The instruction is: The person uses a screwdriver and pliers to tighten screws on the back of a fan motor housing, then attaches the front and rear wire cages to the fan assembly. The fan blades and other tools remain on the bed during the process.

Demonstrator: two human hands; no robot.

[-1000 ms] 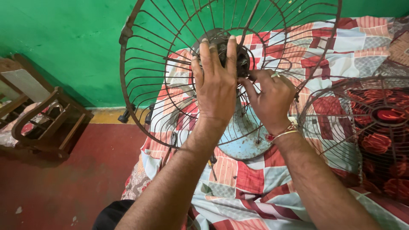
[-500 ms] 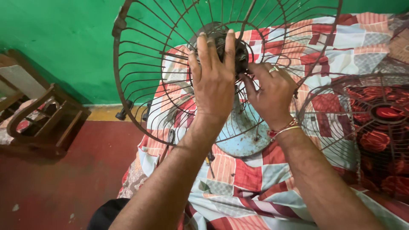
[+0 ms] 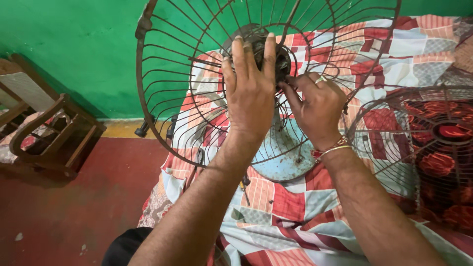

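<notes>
A rusty wire fan guard (image 3: 162, 93) stands tilted over the bed, with a dark motor hub (image 3: 282, 61) at its centre. My left hand (image 3: 250, 93) reaches through the wires and wraps the hub from the front. My right hand (image 3: 318, 108), with a ring and wrist bangles, pinches a small part at the hub's right side; the part itself is hidden by the fingers. Below the hub sits the fan's round light-blue base (image 3: 281, 157).
A patchwork bedsheet (image 3: 295, 212) covers the bed. A second wire guard (image 3: 423, 143) lies at the right on red floral cloth. A screwdriver (image 3: 245, 189) lies on the sheet below the guard. A wooden chair (image 3: 44, 133) stands left on the red floor (image 3: 79, 212), against a green wall (image 3: 84, 44).
The guard and both hands shifted slightly with the view; my hands keep the same hold on the hub.
</notes>
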